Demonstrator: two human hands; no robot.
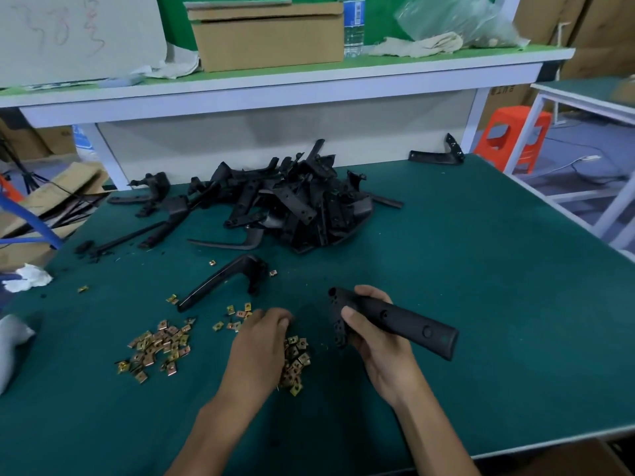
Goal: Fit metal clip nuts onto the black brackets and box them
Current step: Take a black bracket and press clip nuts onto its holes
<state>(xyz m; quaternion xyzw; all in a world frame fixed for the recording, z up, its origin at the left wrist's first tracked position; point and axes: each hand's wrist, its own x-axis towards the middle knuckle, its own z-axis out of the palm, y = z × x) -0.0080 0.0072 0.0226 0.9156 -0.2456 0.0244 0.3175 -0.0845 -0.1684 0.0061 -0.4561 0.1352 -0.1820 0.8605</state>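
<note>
Fingers [372, 293] of my right hand [378, 338] are clamped round a black bracket [405, 321], its holed end turned toward my left hand [261, 341] so a nut can go on. That hand is down on the clip nuts [296, 360], fingertips curled into them. Whether they've pinched one, I can't tell. A second heap [158, 348] lies further left, a spare bracket [223, 283] just beyond, and the unfitted pile [292, 201] well beyond on the worktop [464, 269].

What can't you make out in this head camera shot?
Head view: whether the left hand pinches any clip nuts; its knuckles hide the fingertips.
Head view: whether the bracket in the right hand carries a nut; too small, partly covered.
Head view: the cardboard box contents; its walls hide them.
</note>
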